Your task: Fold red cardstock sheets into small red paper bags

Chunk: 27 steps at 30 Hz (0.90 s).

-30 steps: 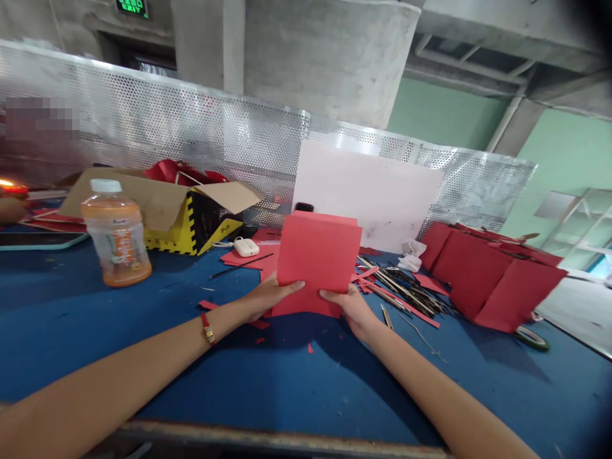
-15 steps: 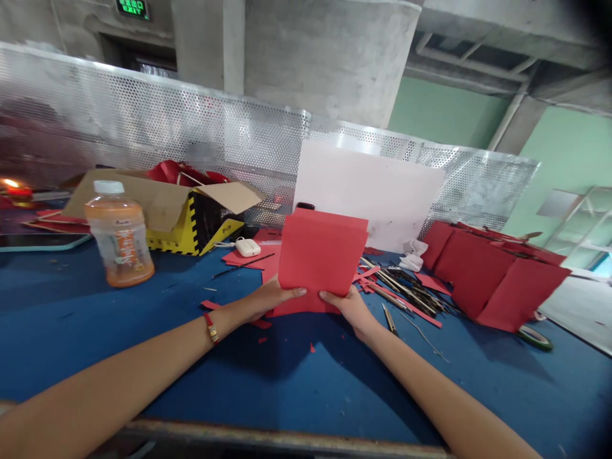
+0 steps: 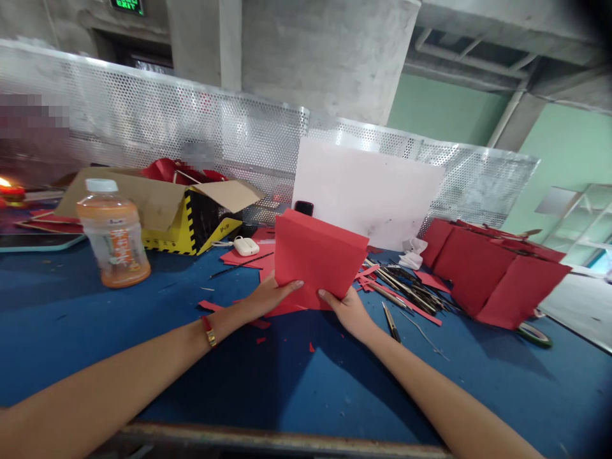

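Both hands hold a folded piece of red paper (image 3: 320, 252) upright above the blue table, with a narrow folded strip showing along its top edge. My left hand (image 3: 275, 294) grips the lower left corner, thumb lying on the near face. At the lower right, my right hand (image 3: 351, 309) pinches it the same way, its thumb pointing inward. The other fingers are hidden behind the paper. Beneath and behind it lie more flat red sheets (image 3: 282, 308). To the right of my right hand rests a utility knife (image 3: 391, 322).
Left stand a drink bottle (image 3: 115, 236) and an open cardboard box (image 3: 157, 210); a white earphone case (image 3: 245, 245) lies nearer the middle. On the right are loose sticks and brushes (image 3: 411, 290), red paper bags (image 3: 492, 274) and a tape roll (image 3: 535, 335). A white board (image 3: 363, 185) leans behind.
The red paper has tilted, its right side now lower, and more of its folded top edge shows. My left hand has risen slightly; both hands keep their hold.
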Motion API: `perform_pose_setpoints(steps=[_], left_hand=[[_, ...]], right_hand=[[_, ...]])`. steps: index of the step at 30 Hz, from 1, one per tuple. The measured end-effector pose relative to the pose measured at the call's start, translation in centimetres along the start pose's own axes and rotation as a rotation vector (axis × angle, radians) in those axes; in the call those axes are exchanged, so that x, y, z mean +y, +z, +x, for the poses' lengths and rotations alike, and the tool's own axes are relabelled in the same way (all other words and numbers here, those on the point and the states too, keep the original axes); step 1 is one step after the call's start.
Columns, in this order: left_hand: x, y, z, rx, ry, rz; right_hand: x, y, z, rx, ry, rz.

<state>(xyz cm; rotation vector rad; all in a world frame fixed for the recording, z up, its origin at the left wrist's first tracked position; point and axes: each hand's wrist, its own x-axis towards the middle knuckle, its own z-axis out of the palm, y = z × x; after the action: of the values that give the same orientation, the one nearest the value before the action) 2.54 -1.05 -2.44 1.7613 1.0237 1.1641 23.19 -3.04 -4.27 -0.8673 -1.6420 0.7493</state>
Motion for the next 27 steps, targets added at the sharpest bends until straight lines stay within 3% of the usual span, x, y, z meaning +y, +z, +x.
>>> perform_pose_setpoints(steps=[11, 15, 19, 27], left_hand=[[0.6, 0.1, -0.3, -0.004, 0.003, 0.027], [0.4, 0.2, -0.2, 0.013, -0.08, -0.055], [0.5, 0.1, -0.2, 0.002, -0.125, -0.04], [0.9, 0.0, -0.4, -0.118, -0.055, 0.026]], right_hand=[[0.1, -0.2, -0.1, -0.023, 0.009, -0.033], [0.5, -0.2, -0.1, 0.01, -0.007, -0.058], [0.2, 0.0, 0.0, 0.042, 0.073, 0.016], [-1.8, 0.3, 0.2, 0.087, 0.279, 0.229]])
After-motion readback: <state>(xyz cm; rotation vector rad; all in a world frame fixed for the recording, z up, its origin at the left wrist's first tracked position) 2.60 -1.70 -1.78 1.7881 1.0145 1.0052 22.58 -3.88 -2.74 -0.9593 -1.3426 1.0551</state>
